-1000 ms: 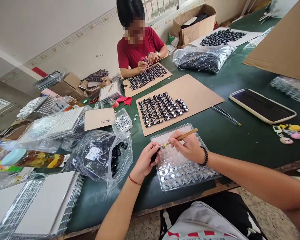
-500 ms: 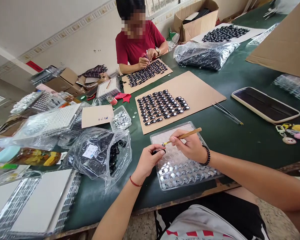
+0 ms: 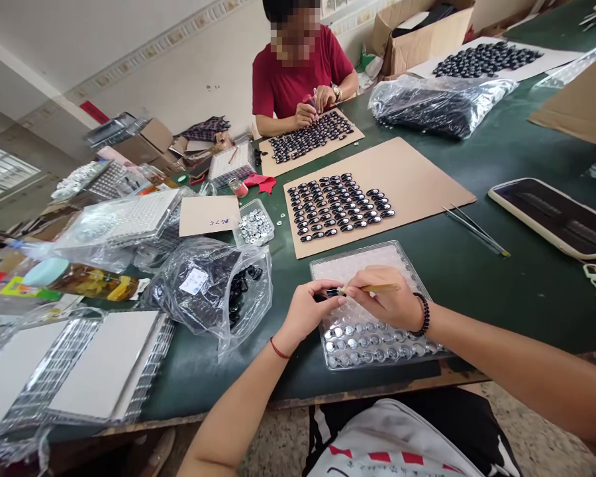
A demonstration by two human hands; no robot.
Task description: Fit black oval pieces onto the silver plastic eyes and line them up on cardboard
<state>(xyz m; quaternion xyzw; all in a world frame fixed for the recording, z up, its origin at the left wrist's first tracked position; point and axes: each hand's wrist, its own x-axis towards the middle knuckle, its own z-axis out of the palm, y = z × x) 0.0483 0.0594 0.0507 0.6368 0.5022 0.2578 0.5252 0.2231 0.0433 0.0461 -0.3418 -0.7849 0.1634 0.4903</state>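
Observation:
Between its thumb and fingers my left hand [image 3: 312, 306] pinches a small black oval piece [image 3: 322, 297]. My right hand [image 3: 385, 295] grips a thin wooden stick [image 3: 383, 288], its yellowish tip meeting a small shiny disc [image 3: 334, 291] at the left fingertips. Whether the disc lies on the black piece is hard to tell. Beneath both hands is a clear plastic tray [image 3: 338, 265] with rows of round pockets; silvery round pieces [image 3: 367, 341] fill the near rows. Beyond it, rows of black oval pieces with silvery centres [image 3: 338, 207] lie on a brown cardboard sheet [image 3: 422, 172].
Left of the tray are an open bag of black pieces [image 3: 203, 285] and a box of small silvery discs [image 3: 255, 226]. Tweezers [image 3: 477, 232] and a phone [image 3: 546, 215] lie to the right. Across the table, a co-worker in a red shirt [image 3: 302, 73] handles similar pieces.
The view has shifted, so the table's things sit differently in frame. The stick has tilted flatter, and my right hand has come closer to my left fingertips.

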